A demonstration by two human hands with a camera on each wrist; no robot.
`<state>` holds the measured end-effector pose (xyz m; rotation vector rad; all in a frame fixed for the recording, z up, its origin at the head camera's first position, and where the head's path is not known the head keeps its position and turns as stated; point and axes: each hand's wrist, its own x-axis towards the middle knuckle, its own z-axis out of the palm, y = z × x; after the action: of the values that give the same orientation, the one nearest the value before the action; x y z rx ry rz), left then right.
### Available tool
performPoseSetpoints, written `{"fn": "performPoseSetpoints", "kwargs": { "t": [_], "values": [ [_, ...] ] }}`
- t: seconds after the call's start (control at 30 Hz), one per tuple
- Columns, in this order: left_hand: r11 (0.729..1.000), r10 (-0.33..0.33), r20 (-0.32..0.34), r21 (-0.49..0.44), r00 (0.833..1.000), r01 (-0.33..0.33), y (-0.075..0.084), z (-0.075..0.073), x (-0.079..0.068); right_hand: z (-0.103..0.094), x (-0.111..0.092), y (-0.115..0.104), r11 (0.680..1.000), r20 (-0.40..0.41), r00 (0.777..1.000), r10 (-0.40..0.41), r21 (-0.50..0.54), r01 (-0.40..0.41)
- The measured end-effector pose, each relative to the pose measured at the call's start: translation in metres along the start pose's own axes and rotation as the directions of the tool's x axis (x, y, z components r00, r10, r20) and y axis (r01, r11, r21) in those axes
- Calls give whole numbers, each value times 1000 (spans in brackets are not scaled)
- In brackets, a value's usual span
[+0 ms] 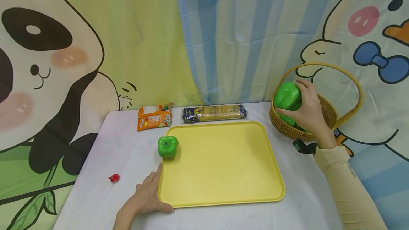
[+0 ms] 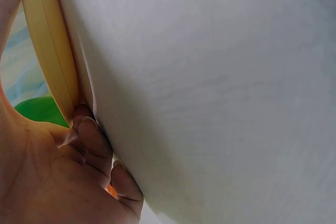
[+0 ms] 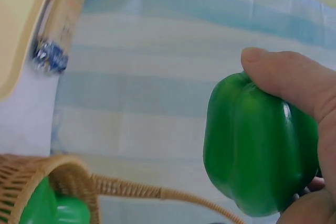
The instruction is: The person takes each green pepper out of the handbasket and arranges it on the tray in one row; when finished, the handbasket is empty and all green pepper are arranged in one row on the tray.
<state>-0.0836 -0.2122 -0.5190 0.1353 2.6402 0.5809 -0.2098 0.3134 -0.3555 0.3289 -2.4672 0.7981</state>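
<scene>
My right hand [image 1: 307, 111] grips a green bell pepper [image 1: 288, 97] at the mouth of a wicker basket [image 1: 284, 127]. The right wrist view shows the thumb across the top of this bell pepper [image 3: 257, 140], with more green things [image 3: 71, 211] inside the basket. At the left front corner of the yellow tray [image 1: 220, 166], my left hand [image 1: 145, 194] rests against the rim, fingers along its side and thumb at the front edge. Another green bell pepper [image 1: 168, 146] sits on the tray's left rim. In the left wrist view the fingers touch the tray's edge [image 2: 50, 40].
Behind the tray lie an orange snack packet [image 1: 154, 117] and a long pack of what looks like noodles [image 1: 214, 113]. A small red item [image 1: 114, 178] is on the white tablecloth to the left. The basket's handle [image 1: 358, 91] arches up beside my right hand.
</scene>
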Motion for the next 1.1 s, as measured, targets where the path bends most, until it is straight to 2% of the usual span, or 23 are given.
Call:
{"fn": "performPoseSetpoints", "kwargs": {
  "t": [0.13,0.33,0.47,0.73,0.9,1.1],
  "values": [
    [1000,-2,-1,0,1000,2,0,0,0,2,0,-9,997,-28,997,-77,29,78],
    [999,-36,12,-31,999,36,0,0,1,3,1,-17,995,-22,996,-83,48,84],
    [999,-26,10,-27,1000,27,0,0,1,4,1,-16,992,-21,993,-117,48,118],
    [1000,-10,-2,-18,1000,10,-2,2,1,9,1,-13,963,-67,963,-262,41,265],
    [1000,-9,-8,-19,1000,9,-2,3,0,9,0,-16,962,-73,962,-264,52,268],
    [1000,-20,-10,-9,1000,20,-2,3,1,12,-1,-20,966,-43,967,-253,42,254]
  ]
}}
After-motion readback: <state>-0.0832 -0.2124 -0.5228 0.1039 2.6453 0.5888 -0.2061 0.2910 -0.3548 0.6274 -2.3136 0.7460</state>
